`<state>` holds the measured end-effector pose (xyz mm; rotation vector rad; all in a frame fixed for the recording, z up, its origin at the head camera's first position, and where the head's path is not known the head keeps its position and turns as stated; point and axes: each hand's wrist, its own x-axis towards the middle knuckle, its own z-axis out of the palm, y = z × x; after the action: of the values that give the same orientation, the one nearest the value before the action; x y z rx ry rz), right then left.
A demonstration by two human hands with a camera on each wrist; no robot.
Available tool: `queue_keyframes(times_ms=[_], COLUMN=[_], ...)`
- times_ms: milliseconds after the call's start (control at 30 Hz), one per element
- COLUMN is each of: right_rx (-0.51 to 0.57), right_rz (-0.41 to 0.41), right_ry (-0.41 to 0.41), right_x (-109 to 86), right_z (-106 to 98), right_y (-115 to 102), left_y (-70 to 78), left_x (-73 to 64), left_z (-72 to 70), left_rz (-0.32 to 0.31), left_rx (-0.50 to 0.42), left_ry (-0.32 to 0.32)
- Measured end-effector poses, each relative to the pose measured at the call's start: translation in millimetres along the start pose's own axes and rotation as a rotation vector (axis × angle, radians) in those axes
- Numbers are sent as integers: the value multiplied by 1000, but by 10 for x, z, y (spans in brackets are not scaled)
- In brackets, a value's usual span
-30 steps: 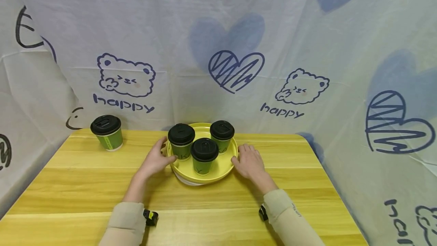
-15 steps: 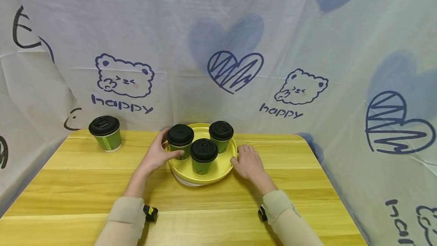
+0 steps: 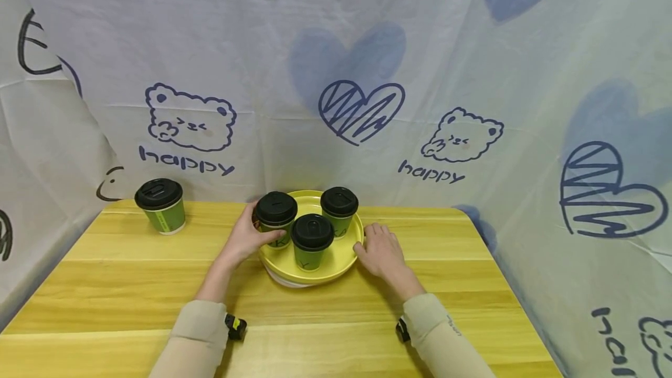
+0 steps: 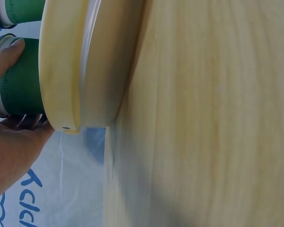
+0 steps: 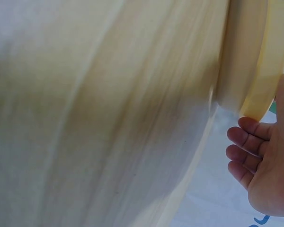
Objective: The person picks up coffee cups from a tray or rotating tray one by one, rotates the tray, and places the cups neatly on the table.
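Note:
A round yellow tray (image 3: 341,262) sits on a pale round base (image 4: 102,71) on the wooden table. Three green paper cups with black lids stand upright on it: a left cup (image 3: 276,207), a front cup (image 3: 311,255) and a back right cup (image 3: 340,202). My left hand (image 3: 245,239) grips the left cup, its thumb across the front and the fingers mostly hidden behind. At the tray's right side, my right hand (image 3: 382,249) holds the rim with thumb and forefinger; in the right wrist view its other fingers (image 5: 244,156) are bent, off the tray.
Another lidded green cup (image 3: 167,214) stands alone at the table's back left. A white printed cloth (image 3: 283,150) hangs right behind the table's back edge. Bare wooden tabletop (image 3: 315,331) lies in front of the tray, between the forearms.
My left hand has shifted slightly forward and inward, from the tray's left rim onto the left cup, with the thumb now across its front. The right hand and the tray stay about where they were.

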<state>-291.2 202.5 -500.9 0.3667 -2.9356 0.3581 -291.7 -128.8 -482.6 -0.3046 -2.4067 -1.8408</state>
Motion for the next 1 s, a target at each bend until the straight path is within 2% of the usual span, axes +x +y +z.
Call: queue_keyframes(times_ms=[233,633,1000], right_rx=[-2,7,3], right_rz=[14,16,9], right_ry=[-18,-27,-7], right_x=[-14,-13,-23], right_z=[-55,-8,-2], right_y=[-38,-19,-15], left_y=[59,31,125], left_x=[-21,-32,-66], left_z=[-4,12,-22], left_rz=[-27,-48,-37], left_rx=[1,38,57], left_ry=[3,22,31])
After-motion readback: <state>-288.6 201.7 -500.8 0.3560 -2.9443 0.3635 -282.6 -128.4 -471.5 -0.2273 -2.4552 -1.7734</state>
